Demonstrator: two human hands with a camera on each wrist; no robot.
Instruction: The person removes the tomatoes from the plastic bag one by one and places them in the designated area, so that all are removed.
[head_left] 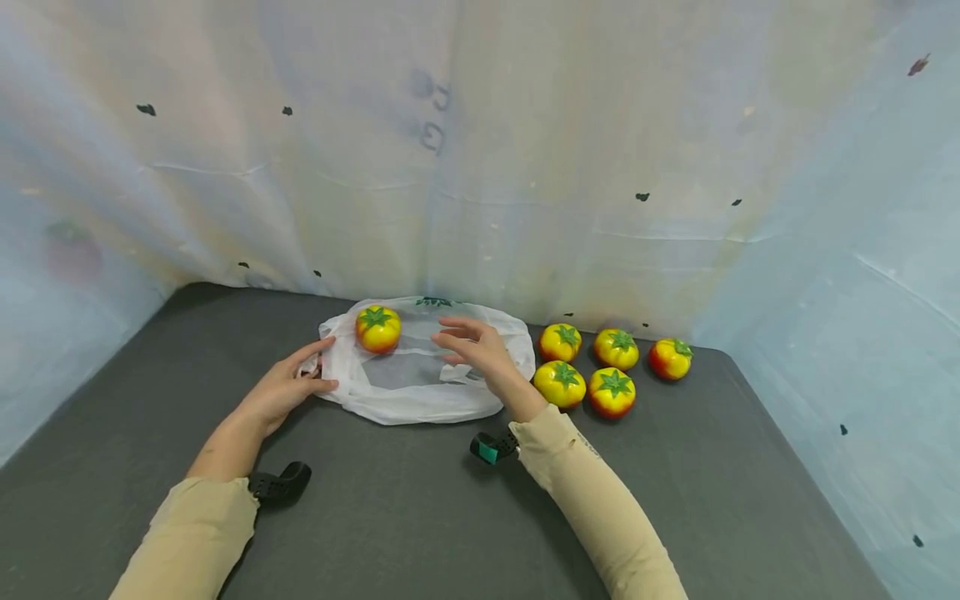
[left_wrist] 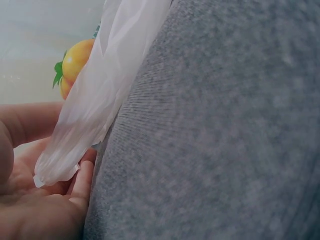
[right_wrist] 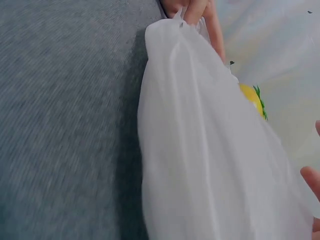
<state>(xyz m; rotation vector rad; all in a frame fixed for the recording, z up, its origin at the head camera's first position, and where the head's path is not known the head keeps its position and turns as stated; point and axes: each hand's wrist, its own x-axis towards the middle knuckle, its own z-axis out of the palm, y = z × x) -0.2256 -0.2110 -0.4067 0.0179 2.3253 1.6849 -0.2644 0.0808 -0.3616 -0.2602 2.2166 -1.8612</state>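
Observation:
A white plastic bag lies spread on the dark table with its mouth facing up. One yellow-and-red tomato with a green leafy top sits at the bag's left side, partly hidden behind the plastic in the left wrist view. My left hand holds the bag's left end, where bunched plastic lies between the fingers and palm. Over the bag's right part hovers my right hand, its fingers loosely extended and nothing held in them. Several more tomatoes stand just right of the bag.
Pale sheeting rises behind the table and along both sides. One tomato stands a little apart at the right of the group. Black bands are worn on both wrists.

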